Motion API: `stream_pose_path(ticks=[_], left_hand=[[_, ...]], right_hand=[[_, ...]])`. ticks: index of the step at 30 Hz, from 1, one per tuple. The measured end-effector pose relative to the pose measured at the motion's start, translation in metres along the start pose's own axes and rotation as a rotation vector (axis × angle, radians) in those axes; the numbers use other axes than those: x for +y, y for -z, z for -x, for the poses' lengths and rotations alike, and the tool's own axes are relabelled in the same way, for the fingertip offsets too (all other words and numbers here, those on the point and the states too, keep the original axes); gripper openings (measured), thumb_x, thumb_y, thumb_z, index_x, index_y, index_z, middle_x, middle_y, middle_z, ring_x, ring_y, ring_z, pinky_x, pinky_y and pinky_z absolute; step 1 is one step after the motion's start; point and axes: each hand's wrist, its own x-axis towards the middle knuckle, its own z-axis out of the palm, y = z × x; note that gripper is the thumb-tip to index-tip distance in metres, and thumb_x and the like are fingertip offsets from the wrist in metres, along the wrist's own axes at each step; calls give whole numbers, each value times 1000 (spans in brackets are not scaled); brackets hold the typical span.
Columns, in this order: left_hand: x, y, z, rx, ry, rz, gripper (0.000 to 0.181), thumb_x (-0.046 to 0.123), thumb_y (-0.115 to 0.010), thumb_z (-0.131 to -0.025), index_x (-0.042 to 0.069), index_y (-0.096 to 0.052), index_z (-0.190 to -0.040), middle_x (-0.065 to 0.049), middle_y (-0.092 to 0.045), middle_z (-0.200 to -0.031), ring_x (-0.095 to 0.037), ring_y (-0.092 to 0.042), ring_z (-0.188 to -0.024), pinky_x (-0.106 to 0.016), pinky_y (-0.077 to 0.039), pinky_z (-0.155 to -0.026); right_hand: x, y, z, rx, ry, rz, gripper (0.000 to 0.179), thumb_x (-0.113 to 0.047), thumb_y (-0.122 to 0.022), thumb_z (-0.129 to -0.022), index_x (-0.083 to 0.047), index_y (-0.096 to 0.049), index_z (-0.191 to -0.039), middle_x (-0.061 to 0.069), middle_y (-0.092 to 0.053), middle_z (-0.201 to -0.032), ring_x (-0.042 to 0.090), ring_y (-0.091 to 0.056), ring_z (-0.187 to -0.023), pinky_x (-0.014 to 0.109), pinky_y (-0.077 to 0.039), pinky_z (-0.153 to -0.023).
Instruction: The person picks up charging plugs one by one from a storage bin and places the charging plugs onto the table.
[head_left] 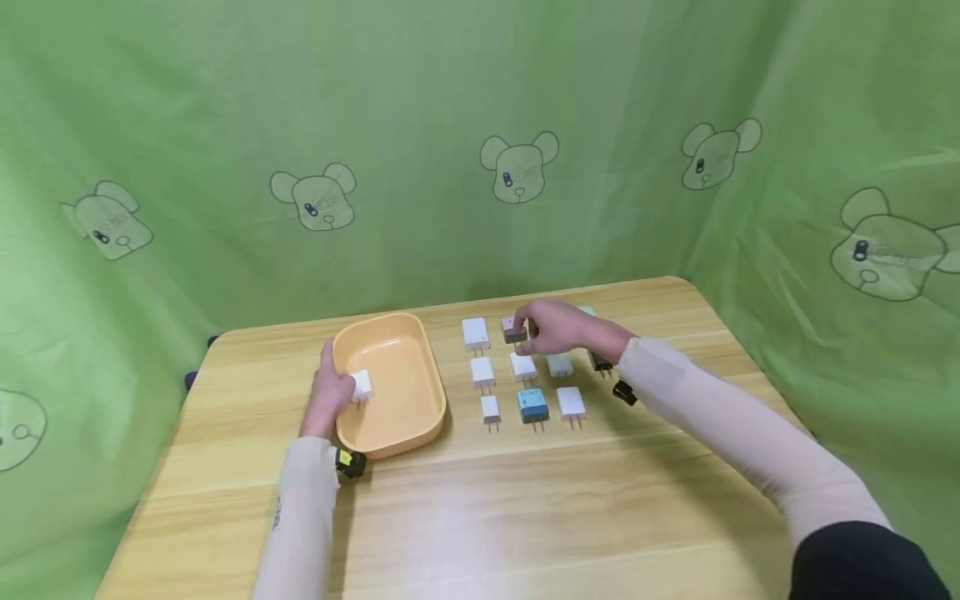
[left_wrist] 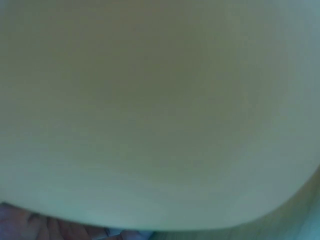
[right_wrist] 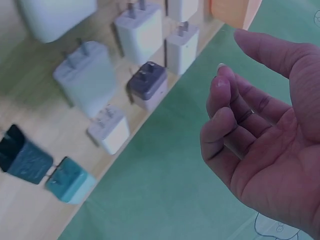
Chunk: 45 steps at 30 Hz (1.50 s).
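Along the left side of the orange tray (head_left: 408,375), my left hand (head_left: 330,392) grips the rim, thumb over the inside. A white charger plug (head_left: 362,383) shows right at the thumb tip, within the tray. My right hand (head_left: 553,327) hovers over the rows of chargers, thumb and fingers apart with nothing between them, as the right wrist view also shows. Nearest its fingertips are a pink charger with a grey end (head_left: 514,336) and a white charger (head_left: 522,367). In the left wrist view the tray fills most of the picture, and only part of the left hand (left_wrist: 55,229) appears.
More chargers stand in rows right of the tray: a blue one (head_left: 533,405), several white ones, a dark one (head_left: 598,362) and a teal one (right_wrist: 70,180). A green curtain (head_left: 420,233) surrounds the wooden table (head_left: 525,517) at the back and sides.
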Motion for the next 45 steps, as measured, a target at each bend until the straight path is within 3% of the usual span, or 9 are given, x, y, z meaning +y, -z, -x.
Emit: stream_pose_path(ticks=[6,15,23,31,41,45], left_hand=[[2,0,-2,12,-11,-14,91,-6,-36,-91,28,7,-164,-35,-29,-157,-46,-54,-125,-54,-59,-94],[0,-2,-2,4,13,-7,94,-7,-37,-90,29,8,-164,-34,-25,-160,-48,-48,-133,-56,-53,-103],[-1,-3,-1,-5,27,7,94,-6,-36,-91,30,11,-163,-34,-21,-162,-48,-48,-133,-55,-55,-100],[-2,-4,-2,-3,27,-9,92,-5,-35,-92,26,12,-163,-34,-18,-163,-48,-40,-140,-59,-43,-114],[2,-2,-1,11,10,2,92,-6,-36,-91,28,9,-164,-34,-24,-161,-47,-49,-130,-56,-55,-99],[2,-2,-1,6,26,6,93,-6,-37,-91,29,10,-164,-34,-22,-161,-47,-48,-131,-56,-54,-102]], right_hand=[[-9,5,-13,2,50,-15,30,-22,-74,-90,-3,-71,-113,5,-67,-78,12,-54,-64,28,-48,-66],[-27,2,-35,-11,46,-7,39,-25,-75,-90,-1,-69,-120,4,-65,-75,10,-53,-61,27,-47,-65],[-51,0,-54,-16,38,14,42,-27,-76,-89,-3,-68,-123,4,-70,-85,12,-60,-64,28,-53,-71],[-65,-8,-72,-6,40,5,39,-29,-76,-88,-7,-70,-120,3,-71,-90,13,-63,-75,27,-53,-73],[-88,-10,-92,-27,73,17,40,-27,-76,-88,-5,-69,-121,7,-73,-95,14,-65,-80,29,-55,-77],[-97,-14,-98,-50,71,23,42,-27,-76,-89,-4,-68,-123,6,-73,-98,14,-65,-81,29,-55,-77]])
